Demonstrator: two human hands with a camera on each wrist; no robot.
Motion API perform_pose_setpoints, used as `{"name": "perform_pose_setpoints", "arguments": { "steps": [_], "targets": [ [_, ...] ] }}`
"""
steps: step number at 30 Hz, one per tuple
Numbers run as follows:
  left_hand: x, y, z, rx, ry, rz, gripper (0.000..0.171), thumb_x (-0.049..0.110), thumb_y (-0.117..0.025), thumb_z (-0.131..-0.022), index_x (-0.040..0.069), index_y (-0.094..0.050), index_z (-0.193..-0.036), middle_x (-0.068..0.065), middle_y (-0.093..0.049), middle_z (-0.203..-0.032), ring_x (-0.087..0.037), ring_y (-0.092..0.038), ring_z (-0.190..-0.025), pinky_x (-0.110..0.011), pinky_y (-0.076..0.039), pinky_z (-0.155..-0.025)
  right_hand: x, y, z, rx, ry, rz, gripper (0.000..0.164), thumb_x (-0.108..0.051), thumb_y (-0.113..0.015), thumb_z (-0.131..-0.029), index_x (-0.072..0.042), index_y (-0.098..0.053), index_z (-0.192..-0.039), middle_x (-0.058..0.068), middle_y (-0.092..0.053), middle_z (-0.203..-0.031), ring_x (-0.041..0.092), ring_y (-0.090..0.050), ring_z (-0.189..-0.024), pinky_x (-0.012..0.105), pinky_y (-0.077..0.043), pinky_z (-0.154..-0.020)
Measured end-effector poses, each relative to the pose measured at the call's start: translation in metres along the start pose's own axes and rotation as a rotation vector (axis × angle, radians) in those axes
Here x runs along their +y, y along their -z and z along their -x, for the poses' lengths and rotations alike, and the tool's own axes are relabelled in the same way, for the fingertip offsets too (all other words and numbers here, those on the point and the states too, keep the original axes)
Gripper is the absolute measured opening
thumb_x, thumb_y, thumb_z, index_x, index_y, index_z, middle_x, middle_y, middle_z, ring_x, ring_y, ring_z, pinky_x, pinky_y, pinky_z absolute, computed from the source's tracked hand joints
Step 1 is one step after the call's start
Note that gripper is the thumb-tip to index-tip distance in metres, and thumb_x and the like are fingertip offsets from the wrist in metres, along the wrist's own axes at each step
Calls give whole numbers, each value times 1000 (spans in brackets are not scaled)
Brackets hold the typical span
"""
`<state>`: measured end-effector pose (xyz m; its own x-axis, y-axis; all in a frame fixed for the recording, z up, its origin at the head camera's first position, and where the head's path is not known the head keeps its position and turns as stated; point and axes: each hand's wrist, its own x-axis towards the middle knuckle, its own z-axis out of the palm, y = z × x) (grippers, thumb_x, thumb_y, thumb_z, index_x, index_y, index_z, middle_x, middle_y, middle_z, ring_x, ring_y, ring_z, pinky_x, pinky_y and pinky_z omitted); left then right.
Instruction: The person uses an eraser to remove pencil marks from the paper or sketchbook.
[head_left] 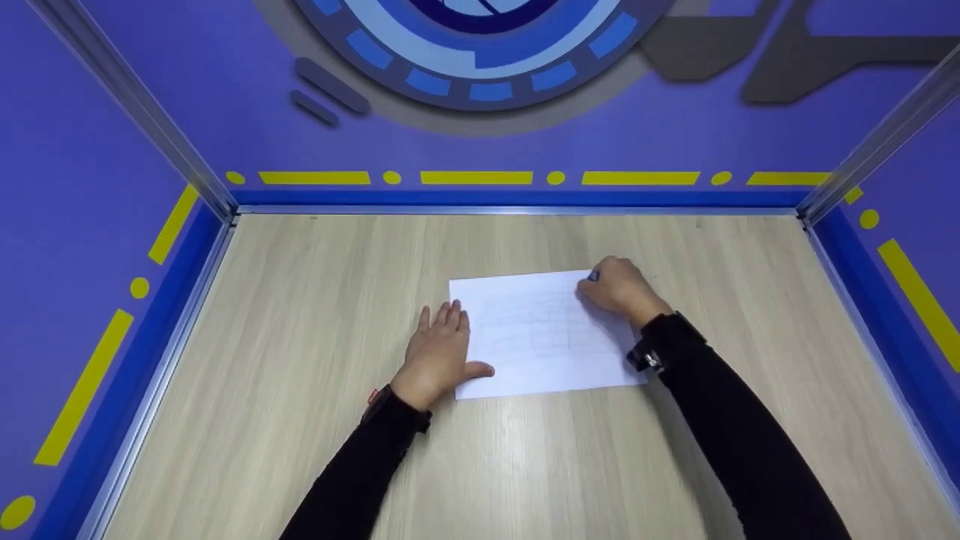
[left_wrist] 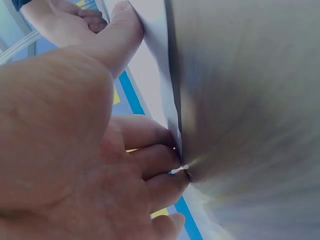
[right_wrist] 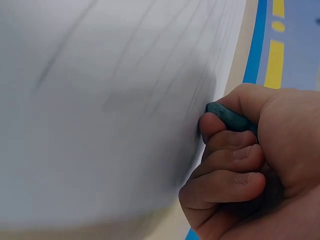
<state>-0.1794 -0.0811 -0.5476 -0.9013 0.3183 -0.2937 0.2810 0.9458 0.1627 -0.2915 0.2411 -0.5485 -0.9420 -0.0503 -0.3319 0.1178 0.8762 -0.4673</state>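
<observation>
Two black sleeves (head_left: 750, 420) reached over one table (head_left: 300, 300); on it lay one paper sheet (head_left: 532, 337); one left hand (head_left: 436, 354), thumb spread, rested at its left edge; one right hand (head_left: 621, 291) pinched one dark-green object (right_wrist: 231, 118) near its far-right corner.

A pale wood-grain tabletop (head_left: 300, 337) carries one white sheet of paper (head_left: 525, 330), lying slightly askew and marked with faint grey lines (right_wrist: 48, 65).
</observation>
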Motion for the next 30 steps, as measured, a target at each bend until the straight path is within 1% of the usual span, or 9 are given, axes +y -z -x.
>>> {"name": "perform_pose_setpoints", "arguments": {
  "steps": [3,7,9,12,15,18,22,26,30],
  "targets": [
    [-1,0,0,4,-1,2,116,74,-74,-93,-4,-36,-170,-24,-29,-181,-38,-25,-172,-60,-15,-141,14,8,2,10,-6,5,47,-32,-65,-100,9,-77,-120,24,-71,-113,32,-64,-93,41,-56,-82],
    [-1,-1,-1,15,-7,-11,115,74,-74,-93,-4,-37,-170,-24,-30,-181,-38,-27,-172,-60,-16,-141,23,15,3,5,-21,-6,43,-32,-65,-101,8,-77,-114,20,-69,-100,26,-64,-77,32,-51,-63],
    [-2,-2,-1,14,-10,-13,115,74,-74,-93,-4,-37,-170,-24,-30,-181,-38,-27,-172,-60,-16,-141,23,15,5,10,-22,-2,41,-31,-65,-101,7,-77,-112,20,-67,-99,26,-63,-77,31,-48,-63],
    [-2,-1,-2,1,-16,-10,115,74,-72,-94,-4,-36,-170,-24,-28,-181,-38,-25,-172,-60,-15,-141,21,15,7,23,-11,25,37,-30,-63,-101,5,-75,-100,20,-65,-100,30,-61,-84,34,-47,-69],
    [-4,-1,-2,-10,-15,-5,115,74,-72,-95,-4,-35,-170,-24,-27,-182,-39,-24,-172,-60,-14,-141,15,13,7,32,-11,59,34,-29,-61,-100,-5,-61,-76,15,-59,-88,31,-56,-81,36,-42,-68],
    [-5,-1,-2,-4,-12,-4,114,73,-73,-95,-4,-36,-170,-25,-28,-181,-39,-25,-172,-60,-15,-141,5,11,7,29,-28,48,37,-30,-60,-102,-12,-50,-71,11,-55,-84,30,-54,-79,36,-40,-65],
    [-6,-2,-3,7,-11,-3,114,73,-74,-94,-5,-38,-169,-25,-31,-180,-40,-27,-171,-60,-16,-141,-18,-2,7,7,-33,-17,37,-34,-60,-104,-14,-51,-74,7,-50,-82,27,-53,-76,36,-41,-65],
    [-5,-3,-3,12,-19,-3,115,73,-74,-93,-6,-39,-168,-26,-32,-179,-40,-29,-170,-61,-17,-140,-50,-22,7,-6,32,-42,42,-34,-61,-102,-17,-43,-67,3,-44,-75,24,-48,-72,36,-41,-65],
    [-4,-2,-3,22,-28,-7,114,73,-75,-93,-6,-39,-168,-26,-33,-179,-41,-30,-170,-61,-17,-140,-87,-43,9,2,119,9,42,-31,-64,-101,-18,-46,-65,5,-54,-77,24,-53,-77,37,-46,-72]
  ]
}}
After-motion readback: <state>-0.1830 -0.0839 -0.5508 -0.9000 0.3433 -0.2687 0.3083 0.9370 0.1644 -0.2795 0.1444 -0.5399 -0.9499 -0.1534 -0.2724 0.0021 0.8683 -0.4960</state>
